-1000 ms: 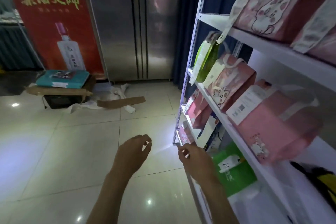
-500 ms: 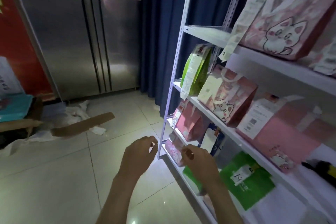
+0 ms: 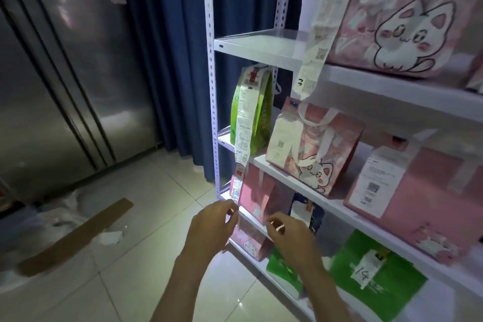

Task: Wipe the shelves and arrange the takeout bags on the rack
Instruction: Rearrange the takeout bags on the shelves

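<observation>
Both hands, left (image 3: 209, 227) and right (image 3: 290, 235), have risen nearer the rack (image 3: 213, 112), each grip loosely curled, empty.

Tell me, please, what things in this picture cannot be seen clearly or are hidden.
- Head view: receipt text on the green bag is too small to read.
- What the left hand and right hand pinch: hidden by the curled fingers.
- Large cat bag on the top shelf: cut off by the top and right edges.
- Pink bag: blurred.
</observation>
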Motion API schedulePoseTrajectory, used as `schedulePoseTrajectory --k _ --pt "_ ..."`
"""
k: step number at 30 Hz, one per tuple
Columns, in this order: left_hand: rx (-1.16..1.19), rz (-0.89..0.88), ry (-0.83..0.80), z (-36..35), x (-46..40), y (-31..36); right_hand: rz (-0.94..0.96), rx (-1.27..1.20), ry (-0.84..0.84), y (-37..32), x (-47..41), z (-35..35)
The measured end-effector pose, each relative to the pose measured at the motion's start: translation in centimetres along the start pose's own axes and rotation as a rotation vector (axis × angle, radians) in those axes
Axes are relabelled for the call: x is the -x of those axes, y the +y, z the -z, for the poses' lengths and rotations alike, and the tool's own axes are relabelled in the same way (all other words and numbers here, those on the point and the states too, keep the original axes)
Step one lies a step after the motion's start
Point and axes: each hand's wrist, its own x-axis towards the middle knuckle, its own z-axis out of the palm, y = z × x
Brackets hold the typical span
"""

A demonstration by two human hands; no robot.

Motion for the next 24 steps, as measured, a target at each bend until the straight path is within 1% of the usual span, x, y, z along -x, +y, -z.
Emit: schedulePoseTrajectory --k 10,16,18,20,24 --pt "0.048 -0.074 -0.01 2.4 -12.7 -2.0 -0.022 -0.148 0.057 -3.6 -9.4 -0.1" --pt "0.117 -0.094 -0.001 2.7 -19.3 -5.8 -0.09 -0.239 0.159 -5.2 -15.6 -2.3" --pt "0.171 -0.103 0.008 2.8 -21.5 -7.2 -0.125 -0.273 0.207 -6.1 -17.8 -3.0" --pt "0.223 -0.128 0.007 3.0 -23.7 -8.7 -0.153 -0.282 0.293 -7.0 -19.7 -3.7" --pt "0.359 -0.177 -0.036 3.8 -28.0 -10.6 -0.212 -0.286 0.448 -8.6 -22.4 -4.7"
